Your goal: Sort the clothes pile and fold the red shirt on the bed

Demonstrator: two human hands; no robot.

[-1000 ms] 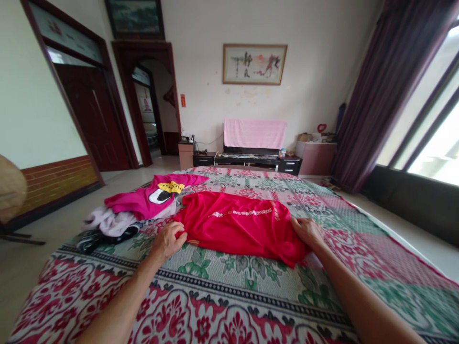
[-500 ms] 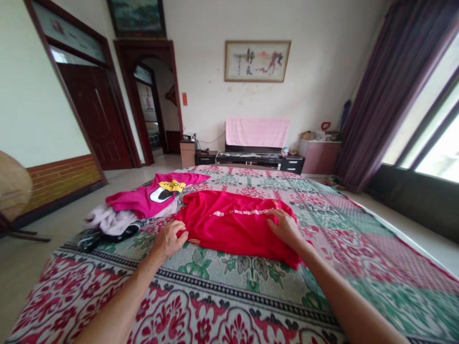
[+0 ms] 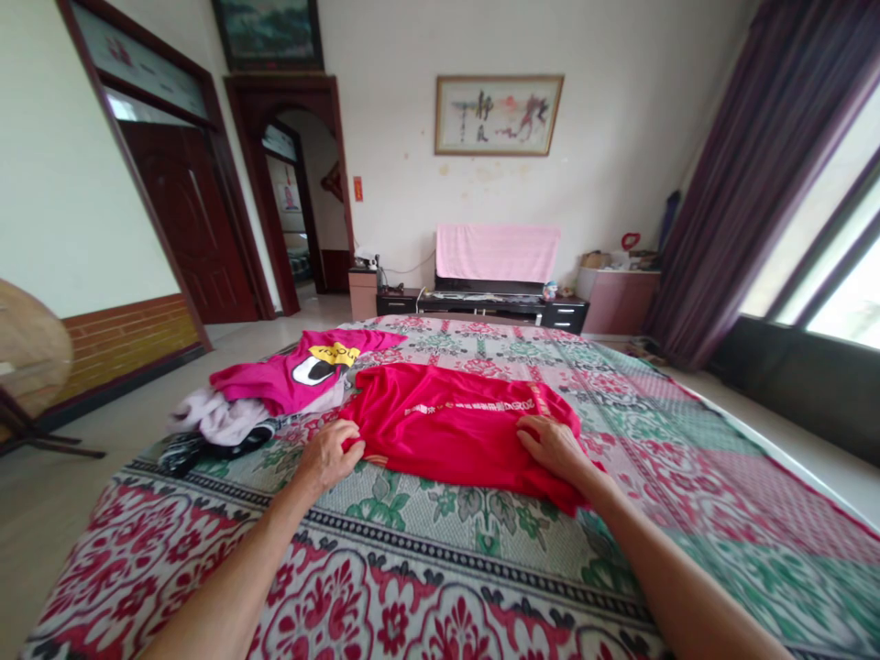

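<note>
A red T-shirt (image 3: pixel 454 440) with a line of white print lies folded lengthwise and a little wrinkled on the patterned bedspread (image 3: pixel 481 550). At its left end, my left hand (image 3: pixel 332 454) pinches the edge of the cloth between thumb and fingers. Over the right end, my right hand (image 3: pixel 554 445) is bent down on the fabric, its fingers curled and gathered on it just below the print. The fingertips of that hand are partly hidden.
Left of the shirt lies a heap of clothes: a magenta shirt (image 3: pixel 275 380) with a yellow patch, a pale garment (image 3: pixel 224 420) and a dark one (image 3: pixel 182 454). Beyond the bed stand a low black cabinet (image 3: pixel 567 314) and a screen under a pink towel (image 3: pixel 499 252).
My right hand has drawn slightly toward me and its fingers have curled more, uncovering the right end of the print. My left hand keeps its hold. The view has shifted slightly.
</note>
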